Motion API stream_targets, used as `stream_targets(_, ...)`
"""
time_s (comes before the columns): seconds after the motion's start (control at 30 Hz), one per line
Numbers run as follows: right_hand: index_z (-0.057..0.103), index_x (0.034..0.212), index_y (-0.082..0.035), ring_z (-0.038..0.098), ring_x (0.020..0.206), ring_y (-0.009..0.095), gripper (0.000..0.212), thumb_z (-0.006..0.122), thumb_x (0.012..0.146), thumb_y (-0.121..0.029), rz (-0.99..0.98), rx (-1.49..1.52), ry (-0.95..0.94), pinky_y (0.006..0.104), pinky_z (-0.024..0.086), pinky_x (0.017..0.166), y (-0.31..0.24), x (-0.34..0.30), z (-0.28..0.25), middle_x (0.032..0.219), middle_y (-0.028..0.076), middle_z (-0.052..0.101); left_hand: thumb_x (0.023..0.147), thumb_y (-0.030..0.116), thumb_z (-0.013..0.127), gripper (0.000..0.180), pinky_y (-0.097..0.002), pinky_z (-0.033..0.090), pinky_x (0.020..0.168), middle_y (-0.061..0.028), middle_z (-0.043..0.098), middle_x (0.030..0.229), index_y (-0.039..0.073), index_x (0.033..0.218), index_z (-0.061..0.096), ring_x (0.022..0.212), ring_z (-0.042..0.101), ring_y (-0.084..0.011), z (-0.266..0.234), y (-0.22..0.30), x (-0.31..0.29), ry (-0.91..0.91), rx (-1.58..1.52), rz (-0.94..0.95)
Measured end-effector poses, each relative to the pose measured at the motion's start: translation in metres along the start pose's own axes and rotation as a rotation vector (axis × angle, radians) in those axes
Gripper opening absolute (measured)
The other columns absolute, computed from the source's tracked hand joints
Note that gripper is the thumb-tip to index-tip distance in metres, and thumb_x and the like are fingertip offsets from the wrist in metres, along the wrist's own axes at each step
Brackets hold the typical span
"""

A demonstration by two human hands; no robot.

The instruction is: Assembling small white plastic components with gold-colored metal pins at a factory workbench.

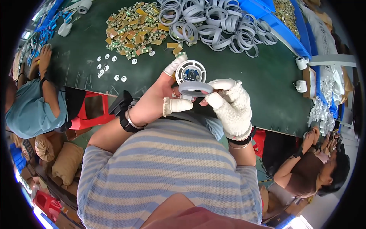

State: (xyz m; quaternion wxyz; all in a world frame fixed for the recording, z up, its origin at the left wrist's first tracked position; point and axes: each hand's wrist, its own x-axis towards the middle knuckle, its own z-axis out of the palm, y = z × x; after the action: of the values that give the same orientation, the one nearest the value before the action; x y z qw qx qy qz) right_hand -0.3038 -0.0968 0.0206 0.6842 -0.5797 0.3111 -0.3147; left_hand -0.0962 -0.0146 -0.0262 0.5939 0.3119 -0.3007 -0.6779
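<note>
My left hand (160, 93), with white covers on the thumb and a fingertip, closes around a round white housing (204, 71) with a blue circuit board (191, 75) showing inside it. Just below the housing's near side sits a grey ring (185, 91), close to my left thumb. My right hand (233, 108), in a white knitted glove with some bare fingertips, pinches this ring's right edge. A second pale grey ring (221, 82) rests along the gloved fingers. Thin wires show by my left palm. The fingers beneath the housing are hidden.
On the green table (267, 91), a heap of small circuit boards (133, 28) and a pile of grey rings (217, 23) lie ahead. Small white discs (106, 68) are scattered left. Blue bins (289, 40) and white fittings (301, 86) stand right. People sit at both sides.
</note>
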Motion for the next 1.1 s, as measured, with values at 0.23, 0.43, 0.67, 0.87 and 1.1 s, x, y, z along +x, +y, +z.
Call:
stream_targets(0.23,0.064,0.116,0.005,0.074,0.086,0.02,0.025,0.072,0.096,-0.008,-0.028,-0.072,0.024,0.0331,0.061,0.078,0.0,-0.005,-0.002,0.105,0.015,0.072,0.083,-0.008,0.082,0.112,-0.0378,0.047,0.112,-0.0072,0.036,0.162,0.017,0.169,0.014,0.14,0.049,-0.0189,0.006,-0.01,0.002,0.034,0.036,0.048)
stream_targets(0.43,0.063,0.117,0.004,0.074,0.086,0.021,0.026,0.071,0.098,-0.011,-0.02,-0.088,0.001,0.0342,0.061,0.079,0.002,-0.006,0.0,0.106,0.015,0.072,0.088,0.0,0.08,0.106,-0.0396,0.045,0.114,-0.0059,0.047,0.154,0.019,0.169,0.015,0.137,0.052,-0.0204,0.007,-0.015,0.001,0.063,0.089,0.101)
stream_targets(0.67,0.062,0.117,0.004,0.074,0.087,0.021,0.026,0.071,0.099,-0.012,0.008,0.025,0.026,0.0344,0.061,0.079,0.003,-0.008,0.004,0.105,0.014,0.071,0.09,0.002,0.079,0.102,-0.0412,0.05,0.109,-0.0074,0.049,0.15,0.02,0.169,0.016,0.134,0.055,-0.0215,0.004,-0.017,0.001,0.041,0.105,0.133)
stream_targets(0.87,0.061,0.118,0.004,0.073,0.087,0.021,0.026,0.07,0.099,-0.011,0.028,0.021,0.017,0.035,0.061,0.08,0.004,-0.009,0.003,0.105,0.013,0.07,0.085,-0.007,0.081,0.107,-0.0402,0.047,0.115,-0.0068,0.036,0.164,0.016,0.168,0.017,0.141,0.049,-0.0205,0.006,-0.016,-0.001,0.054,-0.005,0.063)
stream_targets(1.1,0.061,0.118,0.004,0.074,0.087,0.021,0.027,0.071,0.098,-0.012,0.006,0.056,0.031,0.0348,0.062,0.08,0.006,-0.009,0.003,0.105,0.014,0.07,0.085,-0.007,0.081,0.106,-0.0399,0.048,0.114,-0.0069,0.035,0.164,0.017,0.167,0.019,0.141,0.05,-0.0207,0.004,-0.017,-0.001,0.041,0.074,0.085)
